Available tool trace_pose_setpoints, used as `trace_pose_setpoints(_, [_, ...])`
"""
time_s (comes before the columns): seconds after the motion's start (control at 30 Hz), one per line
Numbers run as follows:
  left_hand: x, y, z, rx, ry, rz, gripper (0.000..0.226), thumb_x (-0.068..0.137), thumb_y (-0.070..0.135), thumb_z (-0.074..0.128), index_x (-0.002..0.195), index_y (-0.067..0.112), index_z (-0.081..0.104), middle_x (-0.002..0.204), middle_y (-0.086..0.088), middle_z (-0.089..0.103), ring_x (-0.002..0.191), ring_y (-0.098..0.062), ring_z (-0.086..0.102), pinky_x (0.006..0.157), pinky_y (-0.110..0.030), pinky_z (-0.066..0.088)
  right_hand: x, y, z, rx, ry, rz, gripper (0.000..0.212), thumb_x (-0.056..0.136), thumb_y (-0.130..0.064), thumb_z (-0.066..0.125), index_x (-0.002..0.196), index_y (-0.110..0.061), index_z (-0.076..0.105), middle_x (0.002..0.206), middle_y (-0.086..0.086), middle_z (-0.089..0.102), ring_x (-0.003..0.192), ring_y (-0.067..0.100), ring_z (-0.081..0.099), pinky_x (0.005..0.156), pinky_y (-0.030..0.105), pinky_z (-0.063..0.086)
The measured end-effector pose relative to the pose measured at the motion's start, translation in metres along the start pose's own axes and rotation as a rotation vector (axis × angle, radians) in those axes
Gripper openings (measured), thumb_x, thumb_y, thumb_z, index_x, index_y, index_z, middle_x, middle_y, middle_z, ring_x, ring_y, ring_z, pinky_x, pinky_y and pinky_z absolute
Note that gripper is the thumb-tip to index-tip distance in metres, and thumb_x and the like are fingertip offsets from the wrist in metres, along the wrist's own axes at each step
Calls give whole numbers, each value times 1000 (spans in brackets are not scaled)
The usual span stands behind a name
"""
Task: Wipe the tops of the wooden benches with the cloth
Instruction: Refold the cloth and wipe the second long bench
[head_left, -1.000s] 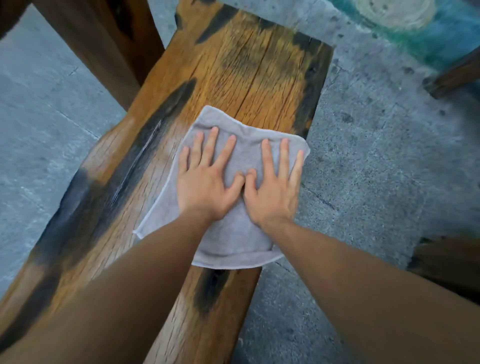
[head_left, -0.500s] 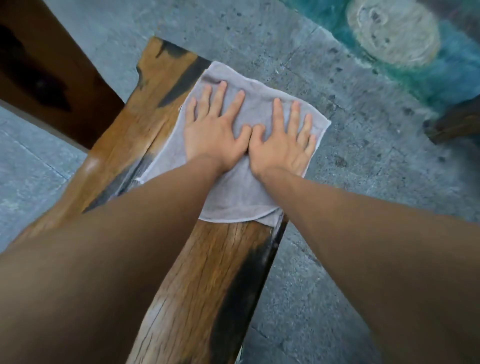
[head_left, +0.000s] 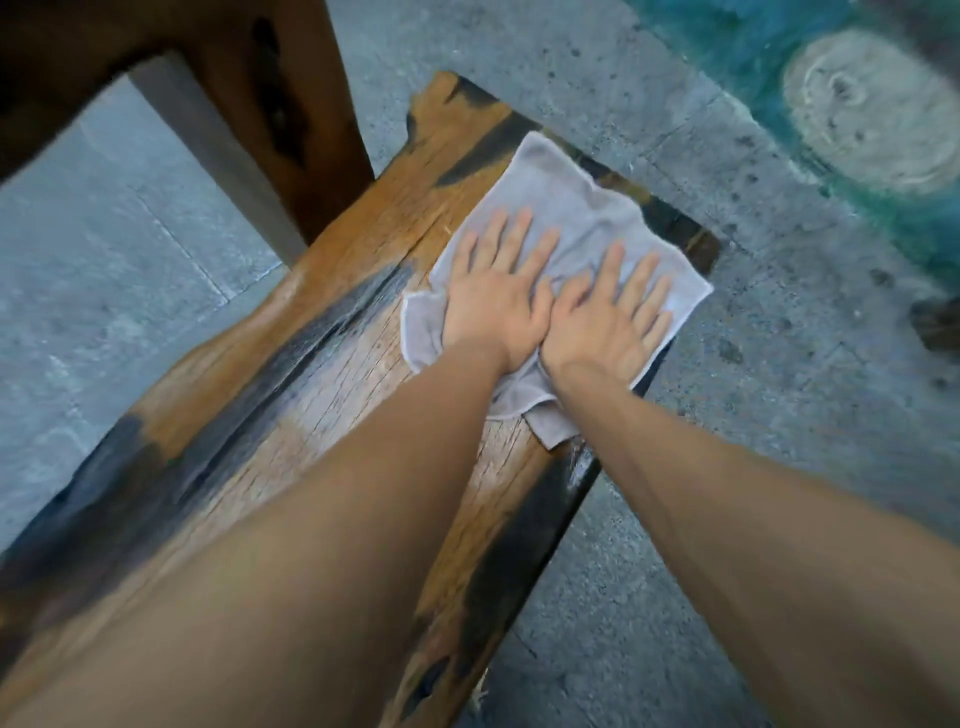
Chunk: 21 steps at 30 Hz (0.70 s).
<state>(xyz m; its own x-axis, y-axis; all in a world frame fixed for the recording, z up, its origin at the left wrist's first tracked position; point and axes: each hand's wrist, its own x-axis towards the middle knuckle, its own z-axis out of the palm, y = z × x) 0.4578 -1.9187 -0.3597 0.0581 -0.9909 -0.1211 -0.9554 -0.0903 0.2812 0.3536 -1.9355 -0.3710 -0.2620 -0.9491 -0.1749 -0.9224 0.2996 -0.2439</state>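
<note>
A pale grey, square terry cloth (head_left: 566, 208) lies on the far end of a long wooden bench with an orange-brown grain and black, charred-looking streaks, the worktop (head_left: 332, 374) of this scene. The cloth covers most of the width there; its right corner reaches the worktop's right edge, and its near edge is rumpled and folded under between the two wrists.

The left hand (head_left: 498, 306) rests flat on the cloth's left half, its grip apart, fingers straight and spread, palm down. The right hand (head_left: 605, 322) lies just beside it on the cloth's right half, its grip likewise apart with fingers straight and pressing the fabric. The two thumbs touch or nearly touch in the middle. Both bare forearms stretch from the bottom of the view up to the hands.

Left of the bench stands a dark brown wooden furniture leg (head_left: 280, 104). The grey concrete floor (head_left: 727, 441) surrounds the bench, with a teal painted patch (head_left: 769, 57) at the upper right.
</note>
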Motion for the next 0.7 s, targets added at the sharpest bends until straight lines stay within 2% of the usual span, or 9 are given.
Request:
trace_pose_setpoints(0.17, [-124, -29, 0, -63, 32, -190, 55, 106, 38, 15, 161, 31, 7, 169, 5, 1, 156, -18, -7, 126, -40, -5, -102, 3, 14, -112, -44, -187, 62, 103, -47, 21, 162, -35, 7, 171, 3, -5, 157, 25, -8, 126, 50, -2])
trace_pose_setpoints(0.27, [-145, -33, 5, -49, 32, -271, 60, 103, 41, 9, 161, 28, 3, 169, 4, -3, 156, -17, -10, 126, -39, -5, -113, 5, 17, -172, -45, -285, 65, 100, -49, 19, 162, -36, 5, 171, 3, -6, 157, 27, -10, 126, 52, -2])
trace_pose_setpoints(0.4, [-119, -40, 8, -24, 70, -383, 64, 102, 44, 18, 161, 26, 2, 169, 1, -4, 156, -21, -8, 126, -43, -2, -81, -4, 14, -249, -86, -501, 67, 97, -50, 14, 161, -37, 0, 171, 2, -10, 157, 28, -12, 126, 53, -2])
trace_pose_setpoints(0.53, [-62, -53, -3, -21, 107, -527, 74, 96, 54, 23, 161, 25, 1, 169, -2, -6, 156, -25, -9, 126, -47, -1, -39, -27, 10, -263, -91, -685, 62, 100, -51, 11, 161, -41, 6, 171, -2, -4, 158, 25, -7, 126, 52, 1])
trace_pose_setpoints(0.6, [-24, -61, -10, 0, 107, -506, 74, 96, 54, 21, 161, 22, 2, 169, -5, -5, 156, -26, -8, 126, -48, -1, -14, -43, 10, -235, -82, -717, 59, 102, -50, 13, 160, -42, 9, 171, -4, 0, 158, 21, -5, 126, 50, 2])
trace_pose_setpoints(0.7, [30, -70, -18, 17, 102, -373, 69, 100, 46, 18, 161, 18, 5, 169, -8, 0, 156, -25, -4, 126, -46, 1, 30, -69, 10, -170, -83, -690, 56, 103, -50, 18, 159, -43, 18, 171, -6, 5, 158, 17, -2, 126, 48, 2])
